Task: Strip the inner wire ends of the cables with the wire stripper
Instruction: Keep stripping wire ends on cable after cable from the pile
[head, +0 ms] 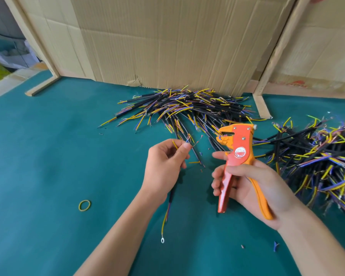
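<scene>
Over green felt (48, 156), left hand (163, 166) pinches cable (170, 196); right hand (253, 188) grips wire stripper (237, 156).

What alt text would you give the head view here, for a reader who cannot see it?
A person's left hand pinches the inner wires of a short black cable while the right hand grips an orange wire stripper, its head apart from the wires. Two heaps of similar cables lie on the green table, one behind the hands and one at right, before cardboard sheets.

Two cable piles (187, 108) (323, 162), one wire stripper (239, 156), one rubber band (84, 205).
</scene>
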